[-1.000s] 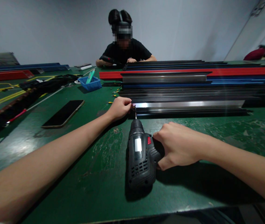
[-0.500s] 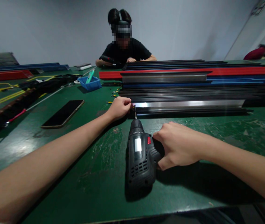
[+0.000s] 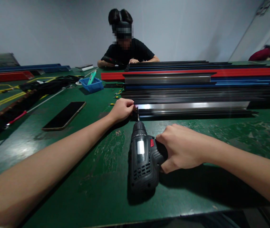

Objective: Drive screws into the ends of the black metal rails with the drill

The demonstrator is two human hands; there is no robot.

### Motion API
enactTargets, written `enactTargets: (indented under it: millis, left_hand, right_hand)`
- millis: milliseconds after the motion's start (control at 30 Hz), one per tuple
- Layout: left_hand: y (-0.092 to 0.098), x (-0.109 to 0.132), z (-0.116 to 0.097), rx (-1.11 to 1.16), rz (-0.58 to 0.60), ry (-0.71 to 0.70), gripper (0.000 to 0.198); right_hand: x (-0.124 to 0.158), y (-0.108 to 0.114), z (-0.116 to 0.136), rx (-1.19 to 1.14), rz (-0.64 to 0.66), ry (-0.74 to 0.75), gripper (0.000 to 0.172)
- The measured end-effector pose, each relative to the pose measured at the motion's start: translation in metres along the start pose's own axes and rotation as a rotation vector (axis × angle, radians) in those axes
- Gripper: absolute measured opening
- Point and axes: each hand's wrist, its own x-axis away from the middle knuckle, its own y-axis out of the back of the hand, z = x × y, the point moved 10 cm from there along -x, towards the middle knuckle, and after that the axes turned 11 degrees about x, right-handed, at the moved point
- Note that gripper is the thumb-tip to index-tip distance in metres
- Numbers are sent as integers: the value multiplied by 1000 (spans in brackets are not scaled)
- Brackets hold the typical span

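My right hand [image 3: 182,147] is wrapped round the handle of a black cordless drill [image 3: 141,161], which lies low over the table and points away from me. Its thin bit [image 3: 138,115] reaches the left end of a metal profile [image 3: 192,107] with a shiny silver face and dark edges. At that same end, my left hand [image 3: 123,109] is closed, thumb and fingers pinched beside the bit tip. What those fingers pinch is too small and hidden to make out.
Behind the profile lie stacked black, blue and red profiles [image 3: 232,72]. A blue bin [image 3: 91,85] holding a teal tool, a phone [image 3: 64,116] and a dark strip with yellow wires [image 3: 30,98] are on the left of the green table [image 3: 97,193]. Another person [image 3: 131,50] works opposite.
My hands and the drill show no visible movement. Across the table, the other person's head has shifted slightly to the left.
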Motion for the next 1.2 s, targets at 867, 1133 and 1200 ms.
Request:
enactTargets:
  millis: [867, 1133, 1200]
  left_hand:
    - [1, 0, -1, -4, 0, 18, 31]
    - [1, -1, 0, -18, 3, 1, 31]
    - [1, -1, 0, -24, 2, 1, 32]
  right_hand:
    - [1, 0, 0, -22, 5, 2, 51]
    - [0, 1, 0, -10, -8, 4, 50]
    - [-1, 0, 0, -7, -2, 3, 50]
